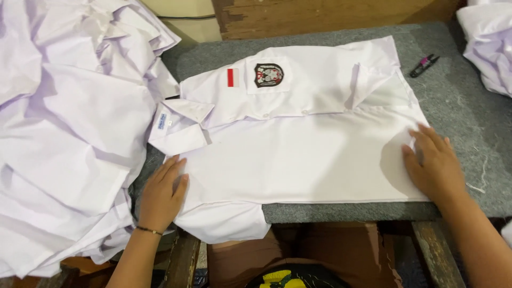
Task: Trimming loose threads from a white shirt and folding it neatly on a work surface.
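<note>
**Hands flat on a white shirt**

Palms press down at both ends of a white shirt [298, 154] spread across a grey table [464, 122]. The left hand [160, 194] lies open, fingers spread, on the shoulder end just below the collar [178, 125], with a thin dark bracelet [148, 230] at the wrist. The right hand [434, 165] also lies open and flat, fingers apart, on the hem end near the table's front edge. Neither hand pinches any cloth.

The shirt stretches between the two hands, lying sideways with the collar to the left. Its near half is smooth and plain, folded over the far half. A dark badge [268, 74] sits on the chest pocket, with a small red and white patch [230, 77] beside it. One short sleeve [226, 221] hangs over the table's front edge.

A heap of white shirts [69, 122] rises to the left, touching the collar. Small black snips [424, 65] lie well apart, toward the far right of the table.
</note>
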